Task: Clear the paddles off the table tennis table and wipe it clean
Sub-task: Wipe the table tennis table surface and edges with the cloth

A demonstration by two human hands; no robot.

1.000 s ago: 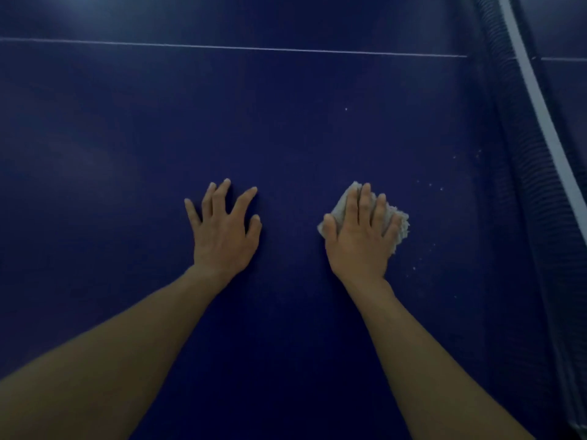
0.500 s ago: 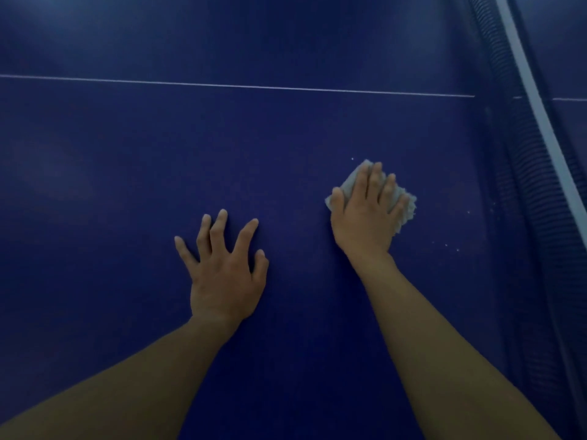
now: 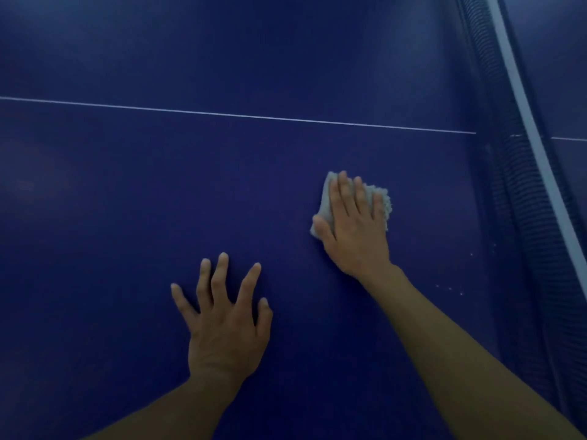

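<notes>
The right hand (image 3: pixel 355 230), right of centre, lies flat with fingers straight, pressing a pale cloth (image 3: pixel 385 201) onto the blue table (image 3: pixel 127 192). The left hand (image 3: pixel 225 328), lower centre, rests on the table with fingers spread, holding nothing. A thin white line (image 3: pixel 238 116) crosses above them; the net (image 3: pixel 511 192) runs down the right edge of the frame

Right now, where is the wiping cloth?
In the head view, the cloth lies right of centre on the blue table, flat under the right hand, below the white line, left of the net.
</notes>
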